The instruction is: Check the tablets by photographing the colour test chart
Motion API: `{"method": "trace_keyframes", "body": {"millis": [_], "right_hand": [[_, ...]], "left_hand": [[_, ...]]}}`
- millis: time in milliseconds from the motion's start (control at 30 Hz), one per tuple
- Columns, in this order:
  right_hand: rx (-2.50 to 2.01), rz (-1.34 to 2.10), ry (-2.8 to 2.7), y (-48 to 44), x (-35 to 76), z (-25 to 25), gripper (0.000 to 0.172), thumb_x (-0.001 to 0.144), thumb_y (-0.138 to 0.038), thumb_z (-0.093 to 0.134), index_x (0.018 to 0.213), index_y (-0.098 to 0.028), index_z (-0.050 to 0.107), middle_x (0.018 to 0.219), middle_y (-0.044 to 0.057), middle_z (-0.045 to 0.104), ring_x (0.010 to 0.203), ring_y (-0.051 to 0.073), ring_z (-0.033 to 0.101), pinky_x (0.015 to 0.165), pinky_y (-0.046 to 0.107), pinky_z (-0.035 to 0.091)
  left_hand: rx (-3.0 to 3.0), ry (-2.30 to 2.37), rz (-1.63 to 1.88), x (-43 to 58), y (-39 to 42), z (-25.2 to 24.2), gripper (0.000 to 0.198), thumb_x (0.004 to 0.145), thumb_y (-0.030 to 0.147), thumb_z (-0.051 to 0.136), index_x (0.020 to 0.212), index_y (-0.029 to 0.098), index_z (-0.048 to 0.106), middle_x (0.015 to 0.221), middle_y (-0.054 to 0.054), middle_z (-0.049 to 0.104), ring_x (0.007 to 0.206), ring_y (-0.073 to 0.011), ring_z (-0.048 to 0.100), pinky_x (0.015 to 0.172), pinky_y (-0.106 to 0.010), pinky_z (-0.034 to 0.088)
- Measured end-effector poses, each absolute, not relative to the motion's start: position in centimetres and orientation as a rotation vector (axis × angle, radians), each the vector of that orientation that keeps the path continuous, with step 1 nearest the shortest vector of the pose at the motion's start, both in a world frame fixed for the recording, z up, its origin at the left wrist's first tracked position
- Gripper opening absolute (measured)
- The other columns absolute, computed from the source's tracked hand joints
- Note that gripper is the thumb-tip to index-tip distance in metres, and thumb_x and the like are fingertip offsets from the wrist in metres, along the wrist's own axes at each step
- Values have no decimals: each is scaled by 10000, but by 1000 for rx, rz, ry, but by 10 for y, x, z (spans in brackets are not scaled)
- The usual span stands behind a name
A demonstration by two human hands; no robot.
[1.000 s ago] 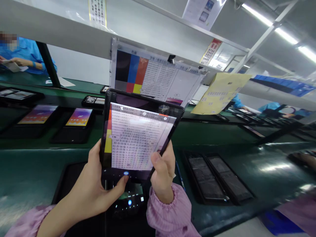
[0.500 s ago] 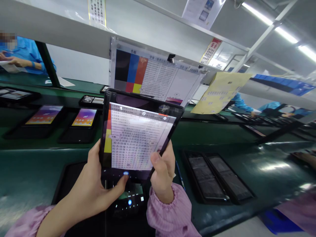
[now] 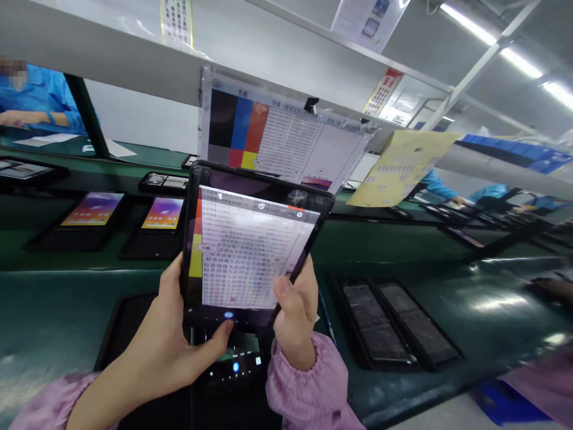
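A black tablet [image 3: 255, 251] is held upright between both hands, its screen showing a camera view of printed text. My left hand [image 3: 172, 337] grips its lower left edge, the thumb close to the round blue shutter button. On the lower right edge, my right hand [image 3: 298, 307] is closed with its thumb against the screen side. Behind the tablet hangs a printed test chart [image 3: 286, 137] with colour blocks and lines of text, partly covered by the tablet. Below my hands lies another device [image 3: 233, 373] with a lit camera screen, partly hidden by my left hand.
Two dark tablets [image 3: 376, 322] in black trays lie to the right on the green bench [image 3: 496, 310]. At left are two devices with lit colourful screens [image 3: 162, 213]. A yellow sheet [image 3: 398, 170] hangs at right. A co-worker in blue [image 3: 49, 101] is across the bench.
The lit devices at left have shifted right on the far bench. The co-worker's hands have lowered, with the white paper now on the bench. My hands and the tablet hold nearly still.
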State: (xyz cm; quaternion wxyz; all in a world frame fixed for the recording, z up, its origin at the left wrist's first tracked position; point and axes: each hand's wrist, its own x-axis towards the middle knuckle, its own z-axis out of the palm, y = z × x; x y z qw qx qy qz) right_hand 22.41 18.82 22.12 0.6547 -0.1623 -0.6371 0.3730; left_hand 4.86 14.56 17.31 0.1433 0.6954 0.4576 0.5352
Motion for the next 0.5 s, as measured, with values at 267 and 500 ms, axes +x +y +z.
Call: {"method": "trace_keyframes", "body": {"millis": [267,500], "right_hand": [[-442,836,-1451,189,225,217,444,1026,-474,589,1435,-301,590,1288,86,723,1193,314,711,1032,524,612],[-421,846,-1451,189,225,219,438,1028,-465,591,1435,-302,588,1293,84,724,1201,317,711,1046,532,604]], "left_hand": [[2005,1276,1558,49,145,177,1063,863,280,761,1677,225,80,1306,-155,706,1151,-291,751,882,-379,673],[1991,1272,1552,50,145,177,1095,863,283,778,1683,251,54,1395,-163,674,1256,-321,703,959,-440,655]]}}
